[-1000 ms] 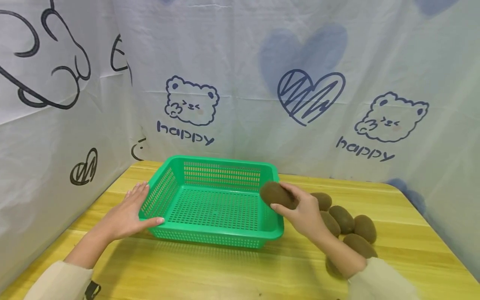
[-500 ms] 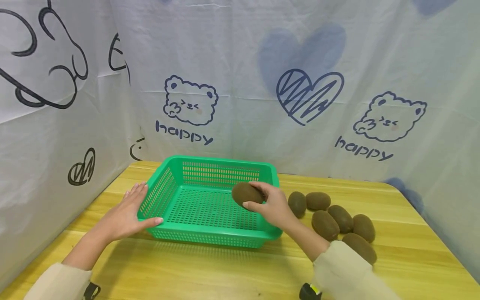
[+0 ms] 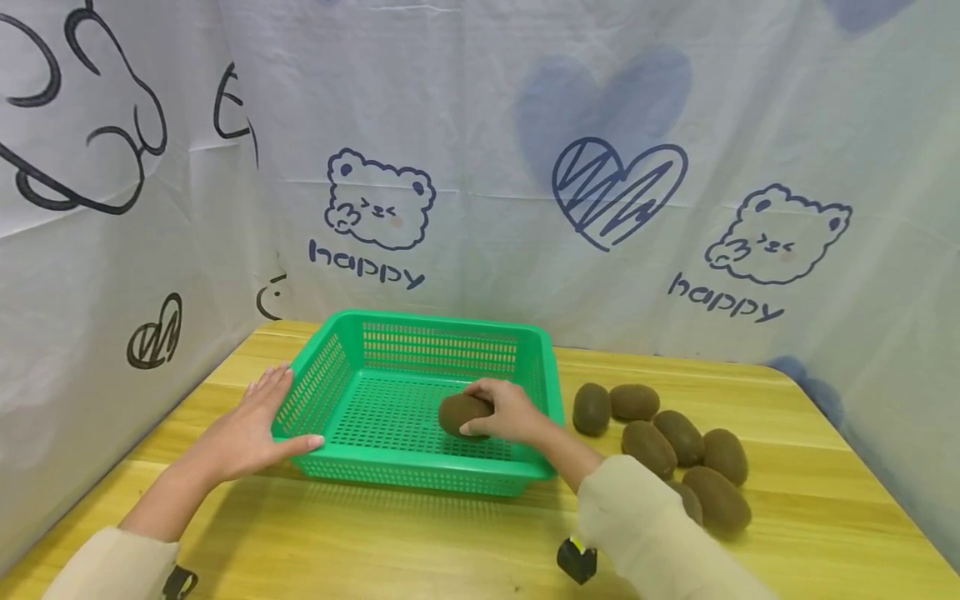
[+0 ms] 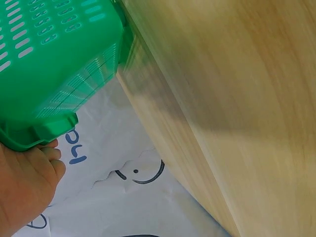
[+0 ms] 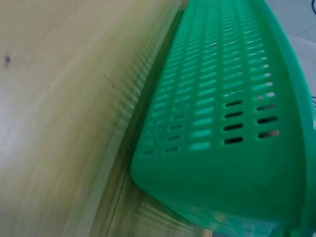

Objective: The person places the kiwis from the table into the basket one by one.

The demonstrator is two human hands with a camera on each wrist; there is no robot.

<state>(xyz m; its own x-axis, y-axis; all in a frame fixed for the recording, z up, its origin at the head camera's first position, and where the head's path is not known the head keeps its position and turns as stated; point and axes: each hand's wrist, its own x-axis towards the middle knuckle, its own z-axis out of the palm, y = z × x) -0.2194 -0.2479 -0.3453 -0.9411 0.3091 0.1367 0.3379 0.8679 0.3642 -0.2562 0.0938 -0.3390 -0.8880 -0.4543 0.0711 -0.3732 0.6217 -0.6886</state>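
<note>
My right hand (image 3: 504, 411) grips a brown kiwi (image 3: 459, 414) low inside the green plastic basket (image 3: 420, 462), toward its right half, thumb on the near side and fingers over the top. My left hand (image 3: 243, 433) rests against the basket's left rim with straight fingers, its thumb lying over the front left corner. In the left wrist view the left hand (image 4: 29, 182) touches the rim of the basket (image 4: 54, 84) from outside. In the right wrist view the slotted wall of the basket (image 5: 222, 168) hides the right hand and the kiwi.
Several loose kiwis lie to the right of the basket, among them a kiwi (image 3: 592, 409) close to its right wall and a kiwi (image 3: 716, 500) nearer me, beside the right sleeve. The yellow wooden table (image 3: 360, 542) ends at a printed cloth backdrop (image 3: 465, 125).
My right hand has carried the kiwi leftward over the basket's right rim and lowered it inside. The left hand has stayed on the left rim.
</note>
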